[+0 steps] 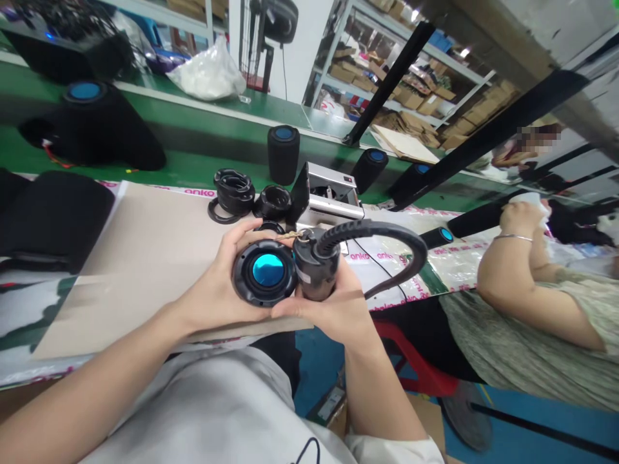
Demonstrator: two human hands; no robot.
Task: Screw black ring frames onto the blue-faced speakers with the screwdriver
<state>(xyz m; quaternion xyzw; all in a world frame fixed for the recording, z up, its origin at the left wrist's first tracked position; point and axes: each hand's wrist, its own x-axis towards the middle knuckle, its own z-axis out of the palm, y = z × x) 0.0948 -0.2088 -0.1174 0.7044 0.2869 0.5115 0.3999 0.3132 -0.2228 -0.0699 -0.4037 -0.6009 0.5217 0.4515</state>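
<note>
1. Speaker (267,270) at the centre of the frame: black and round, its glossy rim dotted with small holes around a bright blue, mirror-like disc that faces the camera.
2. Hands near each other: the left hand (217,282) is wrapped around the speaker's left side; the right hand (341,310) is closed around a dark cylindrical tool (316,267) — a thick cable (411,241) arches from it — with the thumb at the speaker's lower edge.
3. Plastic bag (211,69), upper left: whitish contents, not clear enough to identify.
4. Black box (62,58), far upper left: dark, tangled pieces heaped on top.
5. Cardboard boxes (411,98) on shelves, upper right — what they contain is too small to tell.
</note>
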